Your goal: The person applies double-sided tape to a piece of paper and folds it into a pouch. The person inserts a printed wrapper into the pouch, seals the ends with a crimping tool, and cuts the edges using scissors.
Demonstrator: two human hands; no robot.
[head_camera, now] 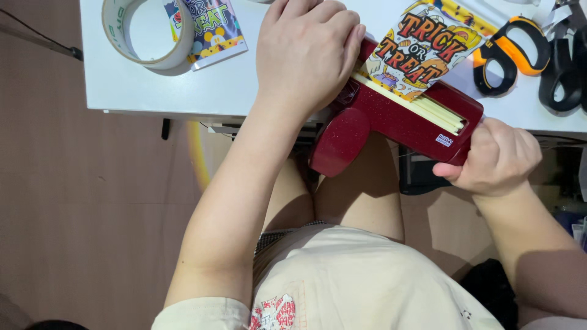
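A dark red glittery plastic sealing machine with a cream-coloured slot is held at the near edge of the white table, tilted, with its rounded lever end hanging off the edge over the lap. The left hand is pressed down on top of the machine's upper end, fingers curled together over it; whether they're actually wrapped round the body can't really be told from up here. The right hand is clamped on the machine's other end, just off the table edge, with its fingers folded tight against the red casing and the thumb tucked under.

A glossy printed treat bag in orange, yellow and purple is fed into the cream slot, mouth-end in, with the rest of it lying back on the table toward the far edge.

Near the left corner of the table a roll of clear packing tape is parked, partly overlapping a second printed bag of the same kind. Toward the right edge, orange-and-black handled scissors are lying, with a pair of black-handled scissors just beside them.
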